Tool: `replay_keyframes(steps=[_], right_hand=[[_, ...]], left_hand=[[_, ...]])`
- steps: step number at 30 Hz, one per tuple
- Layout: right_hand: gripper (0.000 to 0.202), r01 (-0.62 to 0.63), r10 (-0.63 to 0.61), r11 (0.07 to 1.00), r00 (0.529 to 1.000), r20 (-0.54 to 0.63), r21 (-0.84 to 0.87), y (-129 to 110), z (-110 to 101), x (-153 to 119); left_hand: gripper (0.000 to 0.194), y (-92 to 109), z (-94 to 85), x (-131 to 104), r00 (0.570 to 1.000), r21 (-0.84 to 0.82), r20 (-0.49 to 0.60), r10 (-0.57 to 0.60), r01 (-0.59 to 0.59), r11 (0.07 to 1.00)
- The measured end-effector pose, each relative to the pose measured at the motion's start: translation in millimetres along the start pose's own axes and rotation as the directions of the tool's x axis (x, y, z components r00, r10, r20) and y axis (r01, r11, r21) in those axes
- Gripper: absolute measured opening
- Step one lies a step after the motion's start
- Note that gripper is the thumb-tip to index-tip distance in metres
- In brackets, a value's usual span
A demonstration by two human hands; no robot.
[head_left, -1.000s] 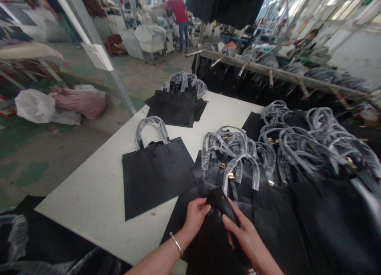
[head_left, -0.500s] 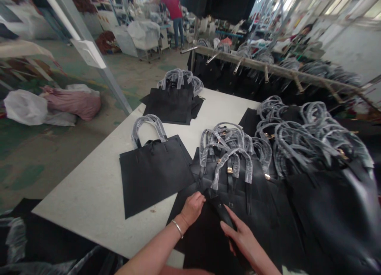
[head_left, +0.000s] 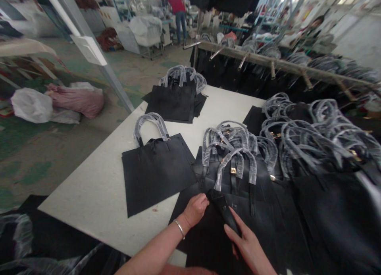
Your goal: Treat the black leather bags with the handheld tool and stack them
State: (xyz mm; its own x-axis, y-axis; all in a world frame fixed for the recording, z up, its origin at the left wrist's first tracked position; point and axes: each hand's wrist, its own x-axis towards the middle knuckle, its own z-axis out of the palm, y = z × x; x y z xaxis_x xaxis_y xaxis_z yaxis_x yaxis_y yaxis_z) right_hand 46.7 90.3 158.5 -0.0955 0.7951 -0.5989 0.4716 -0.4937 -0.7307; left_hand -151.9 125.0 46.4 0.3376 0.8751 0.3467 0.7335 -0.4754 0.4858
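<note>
A black bag [head_left: 205, 235] is held low over the near side of the desk [head_left: 89, 203], among other black bags; its lower part is cut off by the bottom of the view, and its outline is lost where black lies against black. A folded black piece [head_left: 224, 210] at its upper part is gripped in the right hand [head_left: 244, 243], with the thumb laid on the near side; most of the other fingers are hidden behind it. Whether the piece is a flap or the bag's folded edge cannot be told. The left hand [head_left: 197, 208] is curled, its fingers pressed together beside the top end of the piece; what, if anything, is pinched between the fingertips is hidden. A bracelet [head_left: 179, 229] is worn on the left wrist.

Just beyond the hands, plastic-wrapped handles [head_left: 235, 158] are looped over one another, and a gold-coloured buckle [head_left: 233, 170] is seen among them. To the left, a flat bag [head_left: 157, 170] is laid on the desk, with another sheet-like edge partly covered beneath it. Farther back, a small pile [head_left: 171, 102] is stacked. At the right, a larger heap [head_left: 333, 211] is blurred and cut off by the frame. Beyond the desk, a person in a red top [head_left: 177, 3] is cut off at the head.
</note>
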Motion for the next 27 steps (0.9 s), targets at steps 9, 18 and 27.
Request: replay_keyframes(steps=[9,18,27], right_hand=[[0.068,-0.013,0.013,1.0,0.999,0.049,-0.017,-12.2,3.6,1.2],[0.066,0.028,-0.028,1.0,0.999,0.022,0.002,-6.1,-0.2,12.4],[0.07,0.091,-0.089,0.996,0.982,-0.164,0.004,-2.6,-21.4,-2.9]], left_hand=[[0.03,-0.5,-0.6,1.3,0.997,0.055,0.074,0.034,-0.038,0.998],[0.027,-0.8,-4.3,4.8,0.992,0.061,0.119,0.04,-0.048,0.997],[0.017,27.7,-35.2,59.7,0.977,0.119,0.112,-0.183,0.169,0.978]])
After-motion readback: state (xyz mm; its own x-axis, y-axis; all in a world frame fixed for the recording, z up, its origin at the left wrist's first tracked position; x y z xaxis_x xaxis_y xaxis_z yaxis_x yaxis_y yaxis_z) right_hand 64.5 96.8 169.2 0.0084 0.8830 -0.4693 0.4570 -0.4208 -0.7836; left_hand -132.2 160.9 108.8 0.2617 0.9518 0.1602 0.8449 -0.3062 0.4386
